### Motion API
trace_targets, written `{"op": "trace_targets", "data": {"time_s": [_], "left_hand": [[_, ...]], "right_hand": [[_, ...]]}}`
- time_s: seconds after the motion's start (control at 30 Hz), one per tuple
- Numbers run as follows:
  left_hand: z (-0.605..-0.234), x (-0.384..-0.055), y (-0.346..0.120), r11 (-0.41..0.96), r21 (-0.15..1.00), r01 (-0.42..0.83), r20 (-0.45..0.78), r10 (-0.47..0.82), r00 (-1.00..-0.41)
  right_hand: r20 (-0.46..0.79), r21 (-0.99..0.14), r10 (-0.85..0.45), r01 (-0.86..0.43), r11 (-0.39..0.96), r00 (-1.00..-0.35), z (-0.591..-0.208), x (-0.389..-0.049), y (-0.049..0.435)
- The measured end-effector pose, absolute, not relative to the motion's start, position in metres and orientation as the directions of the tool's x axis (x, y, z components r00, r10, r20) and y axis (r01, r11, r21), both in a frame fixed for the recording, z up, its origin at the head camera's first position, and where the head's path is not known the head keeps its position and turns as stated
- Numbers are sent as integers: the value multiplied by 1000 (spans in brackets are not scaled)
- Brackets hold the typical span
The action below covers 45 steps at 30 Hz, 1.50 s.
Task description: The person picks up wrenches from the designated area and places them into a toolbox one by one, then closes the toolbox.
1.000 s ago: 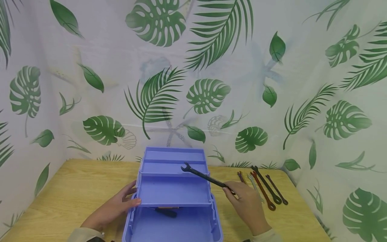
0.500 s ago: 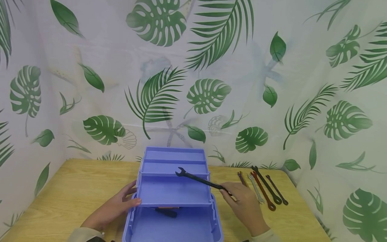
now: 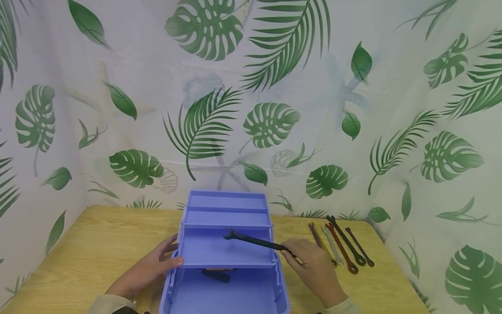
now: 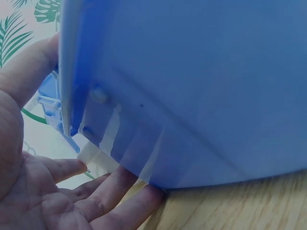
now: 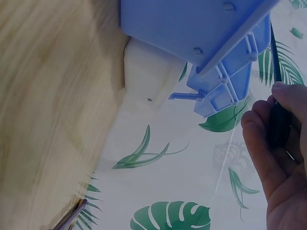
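Observation:
A black combination wrench (image 3: 255,240), its open end pointing left, is held above the lower tray of a blue toolbox (image 3: 227,294). My right hand (image 3: 313,268) pinches the wrench near its other end, which the fingers hide. In the right wrist view the wrench (image 5: 279,122) lies between thumb and fingers. My left hand (image 3: 150,266) holds the toolbox's left side, thumb over the tray's edge. Seen in the left wrist view, the fingers (image 4: 115,191) touch the box's outer wall. The stepped upper trays (image 3: 226,209) stand raised and hold nothing visible.
Several wrenches lie on the wooden table (image 3: 117,231) to the right, among them a red one (image 3: 342,248), a silver one (image 3: 332,245) and a dark one (image 3: 360,246). A black handle (image 3: 216,275) shows under the lower tray. Leaf-printed cloth (image 3: 219,131) surrounds the table.
My right hand has moved slightly left and down with the black wrench, whose open end has dropped from the middle tray's level to over the lower tray. My left hand stays put.

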<state>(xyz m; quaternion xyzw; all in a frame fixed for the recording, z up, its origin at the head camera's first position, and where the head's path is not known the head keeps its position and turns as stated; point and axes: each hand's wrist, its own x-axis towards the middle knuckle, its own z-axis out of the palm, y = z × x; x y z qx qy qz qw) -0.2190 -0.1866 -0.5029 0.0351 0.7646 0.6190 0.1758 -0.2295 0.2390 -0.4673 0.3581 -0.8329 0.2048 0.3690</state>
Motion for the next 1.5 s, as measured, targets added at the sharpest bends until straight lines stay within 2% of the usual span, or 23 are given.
{"op": "trace_targets", "data": {"time_s": [0.73, 1.07, 1.5], "left_hand": [[-508, -220, -189, 241, 958, -155, -220, 273, -937], [-508, -222, -187, 217, 967, -132, -191, 279, -941], [-507, -220, -185, 207, 971, -122, -179, 283, -942]], "right_hand": [[726, -59, -512, -784, 618, -458, -466, -223, 220], [718, 4, -567, -811, 585, -405, -466, -228, 207], [672, 20, -613, -818, 576, -415, -455, -227, 191]]}}
